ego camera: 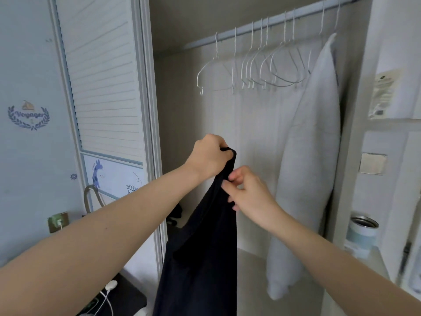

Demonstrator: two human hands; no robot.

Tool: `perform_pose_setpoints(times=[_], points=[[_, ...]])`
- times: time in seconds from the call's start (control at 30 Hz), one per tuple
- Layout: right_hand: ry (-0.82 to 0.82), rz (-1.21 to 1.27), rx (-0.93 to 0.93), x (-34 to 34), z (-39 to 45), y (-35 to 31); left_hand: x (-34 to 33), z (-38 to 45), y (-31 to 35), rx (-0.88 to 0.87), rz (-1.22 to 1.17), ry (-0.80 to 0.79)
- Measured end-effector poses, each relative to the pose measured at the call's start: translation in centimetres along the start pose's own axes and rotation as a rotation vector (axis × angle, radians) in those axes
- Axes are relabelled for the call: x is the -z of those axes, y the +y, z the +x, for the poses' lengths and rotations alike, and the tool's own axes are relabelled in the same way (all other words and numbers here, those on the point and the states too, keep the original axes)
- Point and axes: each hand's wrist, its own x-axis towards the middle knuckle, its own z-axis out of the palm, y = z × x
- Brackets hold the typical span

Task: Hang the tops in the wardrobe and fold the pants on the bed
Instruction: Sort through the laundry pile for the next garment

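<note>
Gripping black top (200, 254), hem cut off below.

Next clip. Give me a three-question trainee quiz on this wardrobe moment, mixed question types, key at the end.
1. True or false: the black garment already hangs on a hanger.
2. Which hand grips the garment's top end? A) left hand B) right hand C) neither
3. Fill in: the empty white hangers hang from the ____, left of the white pillow.

Key:
1. False; both hands hold it below the hangers.
2. A; the right hand pinches the fabric just below.
3. rail
</note>
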Motion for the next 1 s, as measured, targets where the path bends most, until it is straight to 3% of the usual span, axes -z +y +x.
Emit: perform_pose_setpoints(times=[0.17,0.33,0.47,0.57,0.67,0.7,0.87,1.0], points=[[-0.058,0.366,-0.216,0.0,1.9,0.6,-0.5,0.5,-0.2,0.117,-0.181,-0.095],[-0.152,0.412,-0.31,-1.2,3.4,1.8,0.0,1.0,-1.9,0.161,-0.074,-0.14],[-0.102,0.031,-0.158,-1.7,4.8,3.1,1.1,1.7,-4.6,0.189,0.007,-0.052],[-0.238,-0.391,-0.002,-1.4,4.5,4.9,2.2,1.5,-5.6,0.16,0.022,-0.002],[-0.406,-0.602,-0.109,-0.5,4.2,7.2,3.5,2.2,-6.9,0.115,0.001,0.122],[-0.311,-0.607,-0.212,-3.7,8.2,7.2,6.4,7.5,-11.1,0.036,-0.078,0.13],[-0.229,-0.326,-0.458,-0.2,9.1,6.8,8.4,9.7,-16.3,0.028,0.006,0.12],[-0.085,0.017,-0.496,2.1,10.4,3.7,7.5,9.6,-20.0,-0.031,0.291,0.065]])
